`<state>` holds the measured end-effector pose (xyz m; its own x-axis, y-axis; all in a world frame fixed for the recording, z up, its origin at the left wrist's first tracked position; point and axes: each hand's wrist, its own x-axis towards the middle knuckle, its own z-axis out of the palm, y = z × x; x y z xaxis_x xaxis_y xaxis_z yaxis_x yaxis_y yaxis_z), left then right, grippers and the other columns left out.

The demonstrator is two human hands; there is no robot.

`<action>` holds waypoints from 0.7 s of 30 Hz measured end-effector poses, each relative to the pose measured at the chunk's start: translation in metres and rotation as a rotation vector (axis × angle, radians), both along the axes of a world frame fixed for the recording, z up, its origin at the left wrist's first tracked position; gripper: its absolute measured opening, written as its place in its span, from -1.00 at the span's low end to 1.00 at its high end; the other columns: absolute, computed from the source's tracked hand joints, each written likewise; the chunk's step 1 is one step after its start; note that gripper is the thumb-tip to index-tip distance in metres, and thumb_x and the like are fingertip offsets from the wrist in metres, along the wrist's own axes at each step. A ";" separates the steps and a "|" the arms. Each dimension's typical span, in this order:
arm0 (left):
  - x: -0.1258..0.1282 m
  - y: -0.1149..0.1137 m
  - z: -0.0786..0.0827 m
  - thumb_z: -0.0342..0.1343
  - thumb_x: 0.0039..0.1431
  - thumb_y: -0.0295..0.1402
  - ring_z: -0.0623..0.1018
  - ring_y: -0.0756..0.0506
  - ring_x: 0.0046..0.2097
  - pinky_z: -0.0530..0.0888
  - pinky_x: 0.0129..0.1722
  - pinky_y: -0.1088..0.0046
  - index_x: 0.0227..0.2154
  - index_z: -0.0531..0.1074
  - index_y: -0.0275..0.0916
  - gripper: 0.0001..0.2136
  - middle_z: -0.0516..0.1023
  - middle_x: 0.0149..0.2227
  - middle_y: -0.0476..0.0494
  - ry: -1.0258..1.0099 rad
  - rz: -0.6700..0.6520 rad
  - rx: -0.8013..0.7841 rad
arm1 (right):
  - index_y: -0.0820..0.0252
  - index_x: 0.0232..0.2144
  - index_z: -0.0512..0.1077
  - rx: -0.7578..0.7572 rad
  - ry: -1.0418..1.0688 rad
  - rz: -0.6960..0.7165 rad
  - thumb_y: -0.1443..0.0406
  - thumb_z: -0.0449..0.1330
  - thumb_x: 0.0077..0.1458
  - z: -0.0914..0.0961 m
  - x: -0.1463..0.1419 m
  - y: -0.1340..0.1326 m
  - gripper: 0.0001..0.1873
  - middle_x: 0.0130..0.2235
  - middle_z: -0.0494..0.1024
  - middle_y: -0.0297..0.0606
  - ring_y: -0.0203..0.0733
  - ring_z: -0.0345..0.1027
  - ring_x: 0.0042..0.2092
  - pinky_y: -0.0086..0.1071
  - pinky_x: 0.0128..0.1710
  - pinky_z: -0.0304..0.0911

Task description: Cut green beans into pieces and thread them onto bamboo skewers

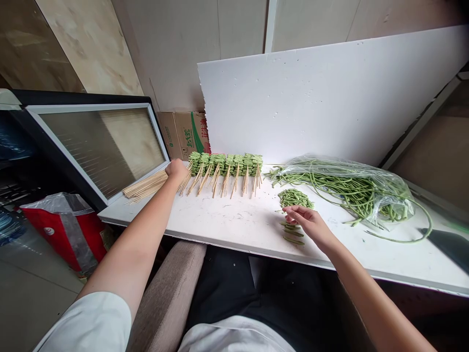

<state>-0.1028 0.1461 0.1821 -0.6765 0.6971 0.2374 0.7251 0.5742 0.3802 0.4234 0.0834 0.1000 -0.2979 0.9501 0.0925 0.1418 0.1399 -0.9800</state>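
Observation:
My left hand (177,169) is closed at the left end of a row of skewered green bean bundles (226,165). Its fingertips are turned away, so anything in them is hidden. The bundles are stacked side by side, bare stick ends fanning towards me. Just left of that hand lies a pile of bare bamboo skewers (146,186). My right hand (306,219) hovers with loosely bent fingers over cut bean pieces; I see nothing held in it. Several pieces (293,235) lie in a short column below its fingers. Behind it is a heap of cut beans (296,198).
A clear plastic bag (397,188) of long green beans (351,190) spreads over the right of the white table (227,222). A white foam board (311,102) stands behind. On the left are a framed glass panel (106,146), a cardboard box (183,132) and a red bag (62,234).

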 end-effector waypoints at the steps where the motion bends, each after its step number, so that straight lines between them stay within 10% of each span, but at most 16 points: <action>1: -0.001 0.000 -0.001 0.33 -0.08 -0.39 0.57 -0.53 0.12 0.52 -0.01 0.02 -0.10 0.56 -0.27 -0.60 0.62 0.02 -0.52 0.034 0.012 -0.008 | 0.17 -0.19 0.66 0.011 -0.002 -0.002 -0.24 0.42 -0.01 0.001 0.002 0.001 -0.36 -0.30 0.63 -0.14 -0.06 0.47 -0.22 -0.19 -0.12 0.40; 14: -0.009 -0.004 -0.012 0.32 0.07 -0.27 0.59 -0.44 0.07 0.51 -0.05 0.14 -0.17 0.55 -0.26 -0.73 0.62 -0.03 -0.48 0.153 0.007 -0.079 | 0.06 -0.14 0.64 0.117 0.109 -0.214 -0.15 0.44 0.03 0.028 0.052 0.018 -0.48 -0.21 0.62 -0.20 -0.05 0.52 -0.12 -0.22 -0.13 0.48; 21: -0.039 -0.022 -0.001 0.24 0.24 -0.08 0.53 -0.25 0.02 0.42 -0.05 0.25 -0.22 0.45 -0.45 -0.58 0.60 -0.10 -0.48 0.155 0.032 -0.063 | 0.07 -0.14 0.70 0.241 -0.487 0.049 -0.15 0.28 0.20 0.021 0.051 0.019 -0.51 -0.12 0.72 -0.11 0.06 0.57 -0.14 -0.14 -0.12 0.46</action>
